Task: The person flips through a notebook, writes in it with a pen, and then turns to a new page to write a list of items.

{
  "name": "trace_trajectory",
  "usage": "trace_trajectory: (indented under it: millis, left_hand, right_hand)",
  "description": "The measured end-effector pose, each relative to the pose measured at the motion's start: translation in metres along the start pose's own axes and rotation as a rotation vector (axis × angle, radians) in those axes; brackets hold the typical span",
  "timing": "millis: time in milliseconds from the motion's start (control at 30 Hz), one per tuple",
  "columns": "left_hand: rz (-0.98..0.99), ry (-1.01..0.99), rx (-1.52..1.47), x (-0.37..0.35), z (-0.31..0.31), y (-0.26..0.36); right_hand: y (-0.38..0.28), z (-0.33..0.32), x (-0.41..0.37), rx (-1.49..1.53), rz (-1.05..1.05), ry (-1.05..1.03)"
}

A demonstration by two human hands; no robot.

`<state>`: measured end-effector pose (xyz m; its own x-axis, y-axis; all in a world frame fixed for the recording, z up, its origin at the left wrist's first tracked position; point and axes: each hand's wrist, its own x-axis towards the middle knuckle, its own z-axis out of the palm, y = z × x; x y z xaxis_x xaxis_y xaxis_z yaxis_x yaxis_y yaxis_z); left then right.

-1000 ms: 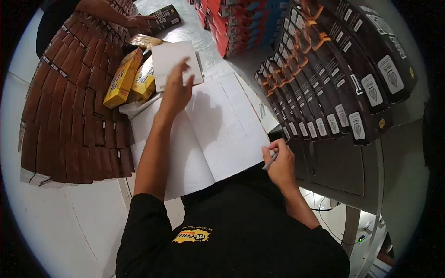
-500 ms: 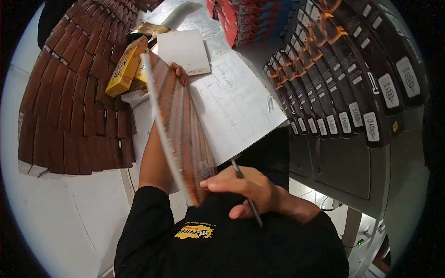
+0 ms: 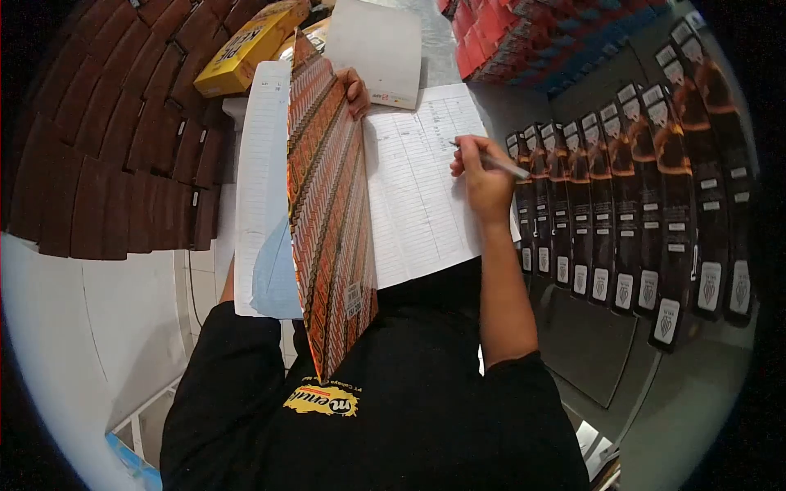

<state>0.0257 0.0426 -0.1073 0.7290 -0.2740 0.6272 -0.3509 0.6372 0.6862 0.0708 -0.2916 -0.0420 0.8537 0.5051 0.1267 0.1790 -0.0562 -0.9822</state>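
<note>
A large book with a batik-patterned orange cover (image 3: 332, 213) stands half raised over the lap, its left leaves leaning out to the left. My left hand (image 3: 354, 92) has its fingers wrapped round the top of that cover. On the right, a ruled page (image 3: 422, 196) with handwriting in its upper part lies flat. My right hand (image 3: 485, 172) pinches a pen (image 3: 509, 168), whose tip is at the written column near the page's right side.
Stacked brown boxes (image 3: 106, 164) rise at the left, with a yellow box (image 3: 246, 49) beside them. A white pad (image 3: 375, 49) lies beyond the book. Red packs (image 3: 524, 37) are piled at the back, and dark boxes (image 3: 602, 204) stand in a row at the right.
My right hand has moved from the cover's lower edge up and right to the page, with the pen. The patterned cover has tilted, and ruled leaves now show to its left.
</note>
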Motion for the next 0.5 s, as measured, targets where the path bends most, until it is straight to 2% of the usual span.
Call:
trace_trajectory:
  millis: [67, 233, 400, 500]
  left_hand:
    - [0.001, -0.022, 0.002, 0.002, -0.004, 0.0]
    - [-0.06, 0.038, 0.002, -0.006, -0.019, -0.007]
    - [-0.157, 0.126, -0.084, -0.005, -0.011, -0.003]
    - [-0.059, 0.014, -0.044, 0.002, -0.007, -0.004]
  right_hand:
    - [0.017, 0.002, 0.012, 0.07, 0.085, 0.073]
    - [0.019, 0.005, 0.011, 0.185, -0.012, 0.081]
    - [0.006, 0.005, 0.007, -0.013, 0.133, -0.035]
    - [0.008, 0.007, 0.011, -0.098, 0.13, -0.02]
